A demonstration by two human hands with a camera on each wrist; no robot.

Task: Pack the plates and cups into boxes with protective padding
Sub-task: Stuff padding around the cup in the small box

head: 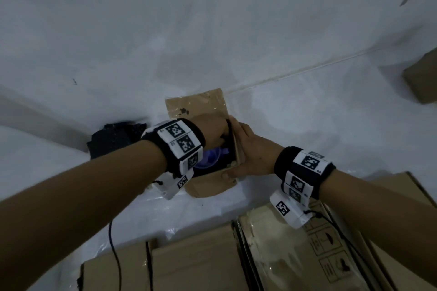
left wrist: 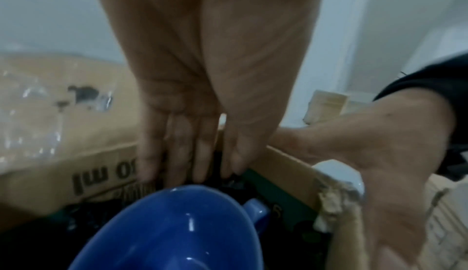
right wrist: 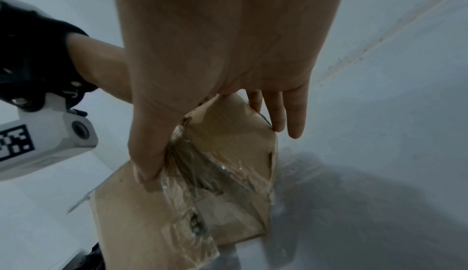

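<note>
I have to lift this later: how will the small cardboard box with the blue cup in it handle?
The small cardboard box probably flexes; its corner looks torn. The blue cup looks glazed, so likely fragile and slick. Dark padding beside it may limit sliding.

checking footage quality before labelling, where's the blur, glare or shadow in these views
Head view: dim and soft, edges curved by the wide lens. Left wrist view: left hand motion-blurred, small glare spots on the blue cup. Right wrist view: glare on the clear tape across the cardboard box, dark shadow to its right.
</note>
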